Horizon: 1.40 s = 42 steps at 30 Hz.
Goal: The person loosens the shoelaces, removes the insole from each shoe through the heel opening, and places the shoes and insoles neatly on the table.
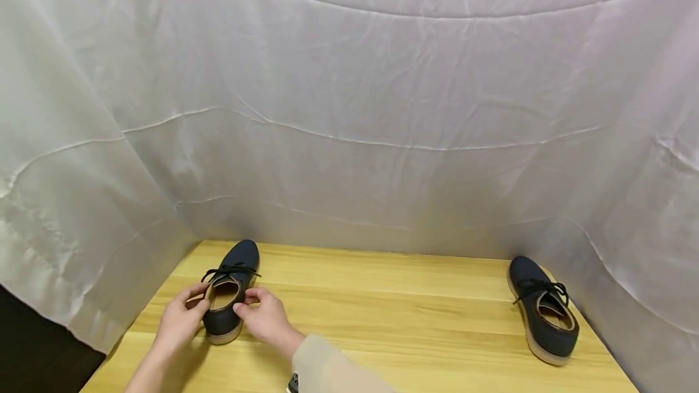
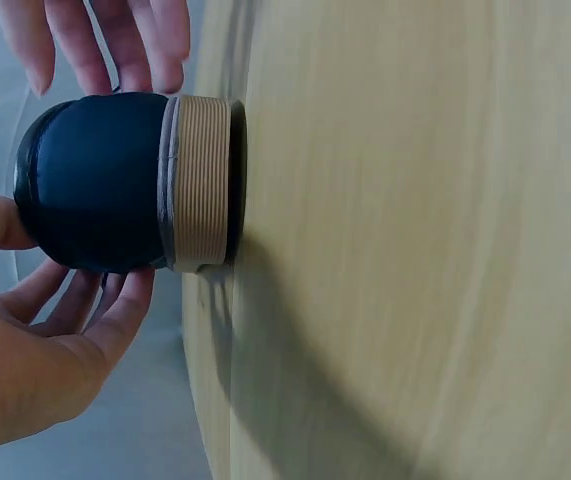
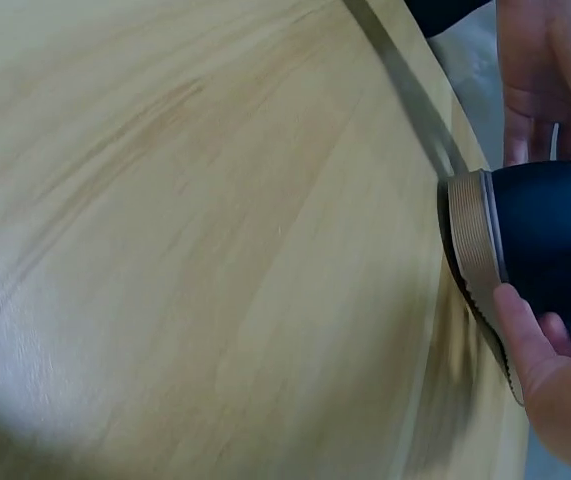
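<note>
A dark navy lace-up shoe [image 1: 221, 322] stands on the wooden table at the left, toe pointing away and black laces tied across it. My left hand [image 1: 180, 317] grips the left side of its opening, thumb at the collar and fingers along the side. On the opposite side, my right hand [image 1: 267, 317] holds the shoe with thumb by the collar and fingers by the upper. The left wrist view shows the dark heel [image 2: 105, 180] over a ribbed tan sole [image 2: 202, 180] between both hands. From the right wrist, the sole [image 3: 475, 235] appears close to the tabletop.
A matching shoe [image 1: 554, 338] stands near the table's right edge, its laces tied. Pale satin-like cloth [image 1: 349, 108] hangs behind the table and along both sides. Yellowish wood tabletop [image 1: 393, 314] stretches between the two shoes.
</note>
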{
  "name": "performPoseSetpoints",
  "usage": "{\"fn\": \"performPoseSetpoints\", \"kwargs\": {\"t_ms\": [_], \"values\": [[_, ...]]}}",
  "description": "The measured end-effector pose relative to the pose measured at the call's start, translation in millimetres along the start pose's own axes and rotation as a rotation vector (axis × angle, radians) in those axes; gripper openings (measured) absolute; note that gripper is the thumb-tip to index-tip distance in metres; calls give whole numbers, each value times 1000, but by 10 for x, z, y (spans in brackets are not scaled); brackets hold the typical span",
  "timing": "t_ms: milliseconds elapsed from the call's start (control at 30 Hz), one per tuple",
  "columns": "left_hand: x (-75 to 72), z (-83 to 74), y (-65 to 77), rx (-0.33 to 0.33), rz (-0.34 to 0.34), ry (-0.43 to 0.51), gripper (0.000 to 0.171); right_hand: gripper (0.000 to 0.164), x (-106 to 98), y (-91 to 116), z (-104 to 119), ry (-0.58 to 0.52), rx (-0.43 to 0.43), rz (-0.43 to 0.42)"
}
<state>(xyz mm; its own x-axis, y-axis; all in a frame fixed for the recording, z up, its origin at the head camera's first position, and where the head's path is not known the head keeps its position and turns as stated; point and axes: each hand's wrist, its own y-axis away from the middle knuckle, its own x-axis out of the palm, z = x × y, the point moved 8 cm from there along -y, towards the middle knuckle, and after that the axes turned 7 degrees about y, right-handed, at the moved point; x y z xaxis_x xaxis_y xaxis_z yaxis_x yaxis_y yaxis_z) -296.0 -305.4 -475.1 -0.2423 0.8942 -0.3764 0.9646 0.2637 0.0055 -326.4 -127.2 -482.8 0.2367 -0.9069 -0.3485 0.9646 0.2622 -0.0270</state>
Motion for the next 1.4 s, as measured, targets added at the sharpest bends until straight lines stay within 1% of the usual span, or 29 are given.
{"fn": "performPoseSetpoints", "kwargs": {"t_ms": [100, 267, 433, 533, 700, 867, 967, 1100, 1233, 1400], "values": [[46, -10, 36, -6, -3, 16, 50, 29, -6, 12, -27, -39, 27, -26], [103, -8, 114, -17, -21, 26, 51, 24, -18, 47, -60, -166, 81, -27], [161, -36, 170, 1, -27, 30, 50, 23, -79, 89, -79, -189, 82, -38], [206, -61, 204, 13, -22, 30, 49, 24, -128, 116, -102, -179, 81, -35], [290, -124, 274, 58, -25, -8, 47, 27, -228, 159, -132, -157, 78, -17], [379, -179, 342, 95, -35, -26, 45, 29, -367, 193, -143, -109, 50, -4], [432, -210, 375, 128, -35, -15, 42, 30, -474, 206, -154, -85, 29, 18], [526, -251, 395, 139, -4, 4, 37, 33, -626, 235, -192, -58, 5, 51], [639, -301, 423, 133, 26, -10, 33, 36, -776, 282, -243, -18, -7, 63], [793, -371, 475, 147, 55, -34, 29, 40, -938, 353, -307, 17, -1, 77]]}}
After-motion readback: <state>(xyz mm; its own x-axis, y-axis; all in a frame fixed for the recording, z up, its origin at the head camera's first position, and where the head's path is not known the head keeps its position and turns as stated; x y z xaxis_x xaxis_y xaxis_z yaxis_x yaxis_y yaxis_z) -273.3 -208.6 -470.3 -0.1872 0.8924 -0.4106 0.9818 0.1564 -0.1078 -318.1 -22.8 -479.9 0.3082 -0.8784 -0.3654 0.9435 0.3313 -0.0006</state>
